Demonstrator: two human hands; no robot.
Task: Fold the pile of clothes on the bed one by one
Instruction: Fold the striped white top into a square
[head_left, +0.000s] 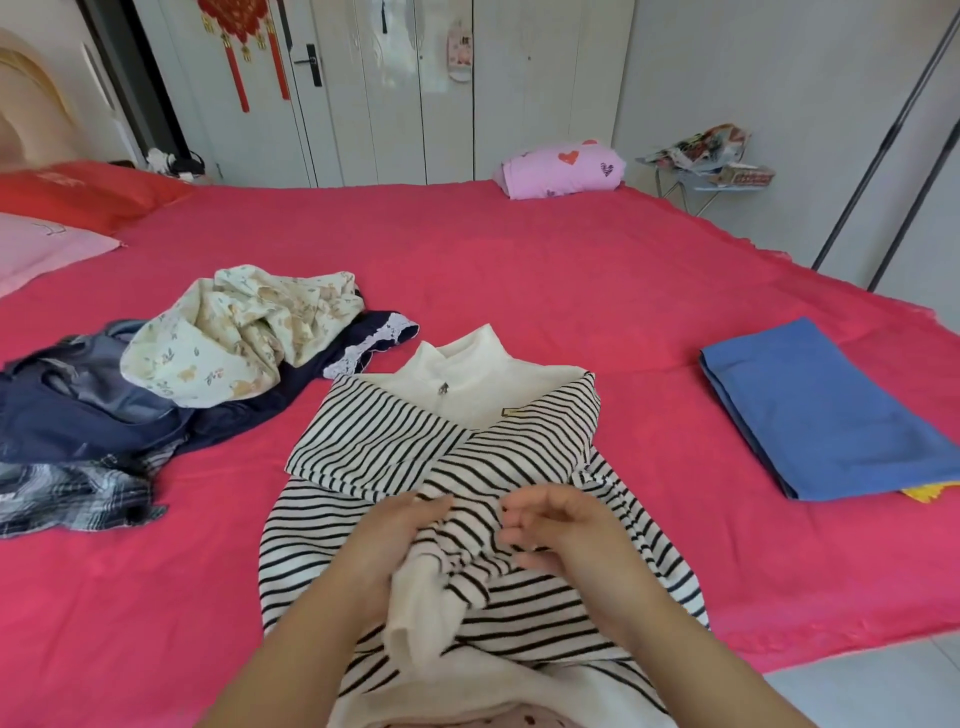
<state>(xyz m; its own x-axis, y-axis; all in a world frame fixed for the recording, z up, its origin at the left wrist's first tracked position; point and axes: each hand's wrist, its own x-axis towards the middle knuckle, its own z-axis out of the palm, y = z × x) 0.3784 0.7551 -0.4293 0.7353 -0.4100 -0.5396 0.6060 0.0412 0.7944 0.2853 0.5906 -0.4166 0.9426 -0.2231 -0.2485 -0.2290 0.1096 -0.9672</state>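
Pinching a sleeve (470, 569) of the striped top (384, 441), left hand (400, 540) and right hand (563, 530), both grips clamped; tan label (515, 413) illegible.

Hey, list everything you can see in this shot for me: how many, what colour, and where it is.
bed cover: one, pink-red, spread over the bed
striped top: one, black-and-white with cream collar, near centre of bed
unfolded pile: one heap, cream floral, navy and plaid pieces, left of the top
folded cloth: one, blue, at right, over a yellow item
bundle: one, pink with hearts, far edge
red pillow: one, red, far left
pink pillow: one, pale pink, in front of it
knot ornament: one, red, hanging top left
left hand: holds the top's bunched sleeve
right hand: fingers curled at the stripes, grip unclear
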